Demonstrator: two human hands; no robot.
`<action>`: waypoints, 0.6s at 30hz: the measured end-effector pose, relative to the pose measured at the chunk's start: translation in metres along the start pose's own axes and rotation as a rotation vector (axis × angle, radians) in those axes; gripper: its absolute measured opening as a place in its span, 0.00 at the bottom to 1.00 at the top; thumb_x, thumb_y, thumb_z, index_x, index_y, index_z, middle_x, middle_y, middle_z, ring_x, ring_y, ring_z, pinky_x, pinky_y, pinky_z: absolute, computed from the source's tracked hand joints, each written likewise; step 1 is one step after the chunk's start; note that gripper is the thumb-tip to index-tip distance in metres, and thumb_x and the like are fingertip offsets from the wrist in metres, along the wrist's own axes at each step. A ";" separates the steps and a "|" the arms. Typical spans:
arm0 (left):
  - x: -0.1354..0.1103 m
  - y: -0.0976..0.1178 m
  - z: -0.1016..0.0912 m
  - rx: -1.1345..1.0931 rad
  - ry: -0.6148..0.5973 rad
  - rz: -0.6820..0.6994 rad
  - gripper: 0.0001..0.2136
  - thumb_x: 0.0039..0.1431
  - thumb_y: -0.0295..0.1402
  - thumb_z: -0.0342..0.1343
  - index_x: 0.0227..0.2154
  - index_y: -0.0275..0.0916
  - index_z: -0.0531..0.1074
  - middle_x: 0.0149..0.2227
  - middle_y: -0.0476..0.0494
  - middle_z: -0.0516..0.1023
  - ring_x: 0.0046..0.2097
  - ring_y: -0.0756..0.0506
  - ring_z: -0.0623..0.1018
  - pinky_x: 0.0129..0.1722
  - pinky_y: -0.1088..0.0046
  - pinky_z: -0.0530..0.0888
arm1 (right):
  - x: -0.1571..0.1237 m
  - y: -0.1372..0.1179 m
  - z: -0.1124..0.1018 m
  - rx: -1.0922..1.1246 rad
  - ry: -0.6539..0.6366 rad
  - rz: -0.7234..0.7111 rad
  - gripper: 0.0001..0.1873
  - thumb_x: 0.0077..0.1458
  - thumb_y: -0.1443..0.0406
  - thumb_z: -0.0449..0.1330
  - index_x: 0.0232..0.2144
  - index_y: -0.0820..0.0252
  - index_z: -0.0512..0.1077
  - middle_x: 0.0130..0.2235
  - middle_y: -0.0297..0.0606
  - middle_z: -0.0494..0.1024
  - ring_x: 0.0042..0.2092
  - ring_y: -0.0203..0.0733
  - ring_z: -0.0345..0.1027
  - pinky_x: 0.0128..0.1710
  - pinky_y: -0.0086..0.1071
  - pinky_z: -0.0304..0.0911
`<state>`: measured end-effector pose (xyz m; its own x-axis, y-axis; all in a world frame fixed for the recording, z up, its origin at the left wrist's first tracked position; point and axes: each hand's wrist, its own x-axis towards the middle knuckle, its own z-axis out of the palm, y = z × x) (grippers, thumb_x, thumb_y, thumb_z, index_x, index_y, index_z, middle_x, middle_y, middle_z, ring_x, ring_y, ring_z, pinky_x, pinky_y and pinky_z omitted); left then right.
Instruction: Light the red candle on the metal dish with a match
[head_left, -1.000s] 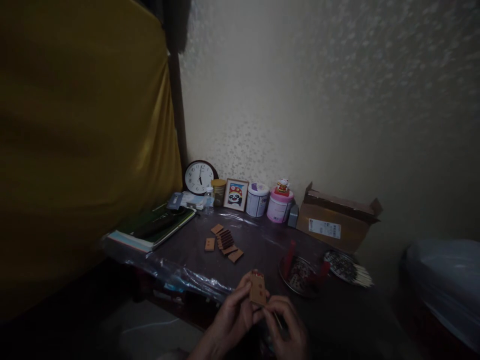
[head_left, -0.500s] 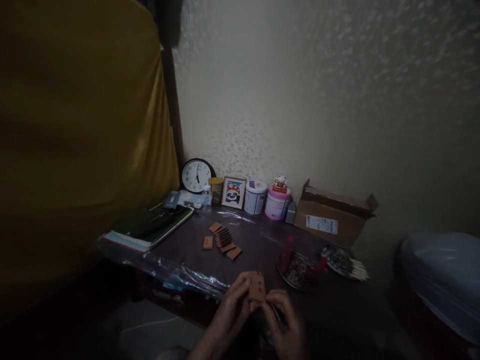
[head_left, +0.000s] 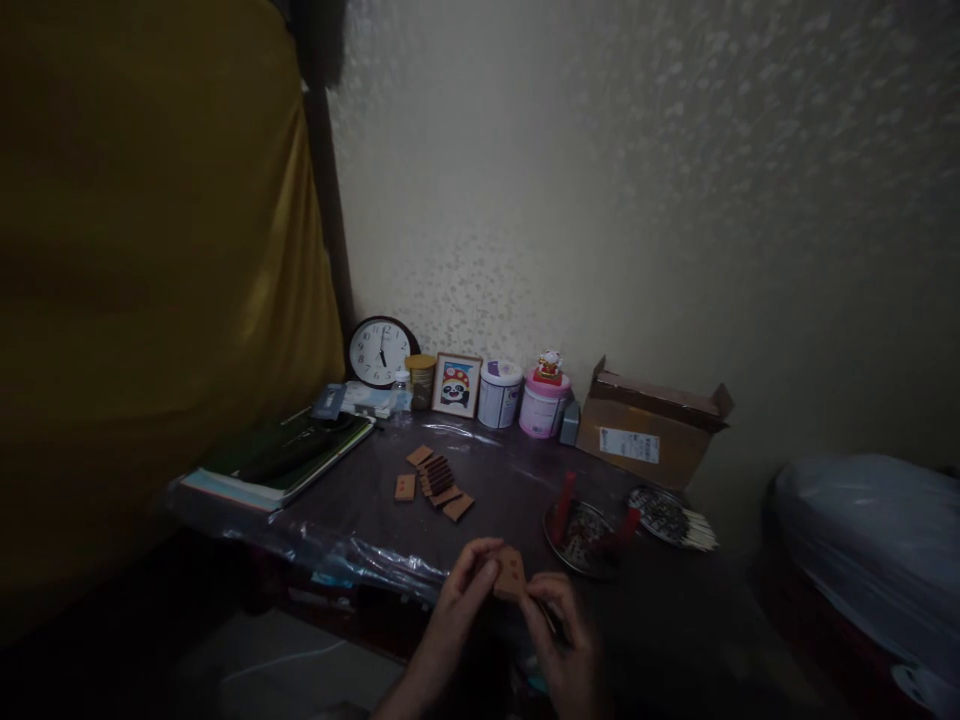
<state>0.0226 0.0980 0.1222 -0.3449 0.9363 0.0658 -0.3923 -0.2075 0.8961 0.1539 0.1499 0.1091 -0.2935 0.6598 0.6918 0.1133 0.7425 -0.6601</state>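
Observation:
My left hand is closed around the left side of a small tan matchbox with red marks on its face. At the box's lower right edge, the thumb and fingers of my right hand are pinched together, touching it. A narrow dark shape shows between the right fingers, too dim to make out. Beyond my hands lies a loose pile of similar small boxes, some on edge showing dark brown sides. One more box with red marks lies flat just left of the pile.
Red candles stand on a patterned round plate. Behind it, another plate carries pale sticks. Along the wall are a clock, a framed panda picture, tins and a cardboard box. Books lie left.
The view has shifted slightly, so the table things appear further left. My hands stay on the matchbox, which has tilted a little.

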 end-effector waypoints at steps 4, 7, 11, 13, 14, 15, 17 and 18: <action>-0.001 -0.002 -0.002 0.019 -0.106 -0.013 0.14 0.52 0.38 0.58 0.41 0.41 0.72 0.39 0.45 0.77 0.43 0.43 0.72 0.43 0.71 0.66 | 0.004 0.000 -0.004 -0.042 -0.004 -0.020 0.04 0.56 0.65 0.56 0.31 0.58 0.69 0.31 0.36 0.73 0.34 0.36 0.71 0.35 0.25 0.68; 0.000 -0.009 -0.004 0.014 -0.183 -0.012 0.17 0.49 0.36 0.61 0.43 0.41 0.71 0.41 0.45 0.76 0.44 0.43 0.72 0.45 0.71 0.66 | 0.002 0.005 -0.005 -0.042 -0.025 0.006 0.04 0.57 0.65 0.56 0.32 0.58 0.70 0.32 0.36 0.74 0.35 0.36 0.70 0.35 0.25 0.67; 0.002 -0.013 -0.007 0.019 -0.196 -0.002 0.18 0.48 0.34 0.62 0.43 0.42 0.71 0.42 0.44 0.76 0.46 0.43 0.72 0.46 0.71 0.66 | -0.002 0.010 -0.004 0.006 -0.053 0.053 0.03 0.57 0.65 0.56 0.33 0.59 0.69 0.34 0.37 0.74 0.37 0.36 0.70 0.37 0.26 0.68; 0.002 -0.012 -0.007 0.021 -0.168 -0.020 0.16 0.47 0.34 0.62 0.42 0.42 0.72 0.40 0.45 0.77 0.44 0.44 0.73 0.45 0.72 0.66 | -0.002 0.008 -0.005 0.045 -0.065 0.083 0.03 0.57 0.65 0.55 0.33 0.59 0.69 0.34 0.37 0.74 0.37 0.36 0.71 0.38 0.26 0.68; 0.002 -0.011 -0.006 0.015 -0.151 -0.032 0.16 0.47 0.34 0.62 0.41 0.42 0.73 0.39 0.46 0.77 0.43 0.44 0.73 0.44 0.73 0.66 | 0.000 0.006 -0.006 0.064 -0.062 0.102 0.03 0.56 0.65 0.56 0.34 0.59 0.69 0.33 0.36 0.74 0.37 0.36 0.71 0.37 0.26 0.68; 0.002 -0.010 -0.006 0.003 -0.135 -0.044 0.15 0.47 0.34 0.63 0.40 0.41 0.73 0.39 0.46 0.78 0.42 0.45 0.74 0.42 0.73 0.67 | 0.002 0.004 -0.008 0.082 -0.046 0.122 0.04 0.56 0.65 0.56 0.33 0.59 0.69 0.33 0.36 0.75 0.36 0.37 0.72 0.37 0.25 0.69; 0.001 -0.009 -0.007 -0.037 -0.120 -0.069 0.15 0.47 0.34 0.63 0.40 0.41 0.73 0.38 0.45 0.78 0.41 0.45 0.74 0.41 0.73 0.67 | 0.007 0.002 -0.013 0.114 0.013 0.155 0.04 0.54 0.64 0.58 0.33 0.59 0.69 0.32 0.37 0.75 0.35 0.37 0.73 0.35 0.25 0.70; 0.001 -0.009 -0.007 -0.064 -0.120 -0.080 0.15 0.47 0.34 0.62 0.40 0.40 0.73 0.39 0.44 0.78 0.41 0.45 0.74 0.41 0.73 0.67 | 0.009 0.002 -0.016 0.140 0.040 0.171 0.05 0.53 0.64 0.58 0.32 0.59 0.70 0.32 0.37 0.76 0.35 0.38 0.73 0.35 0.26 0.70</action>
<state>0.0197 0.0993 0.1110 -0.2076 0.9769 0.0512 -0.4691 -0.1453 0.8711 0.1666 0.1594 0.1183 -0.2430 0.7810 0.5754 0.0246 0.5979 -0.8012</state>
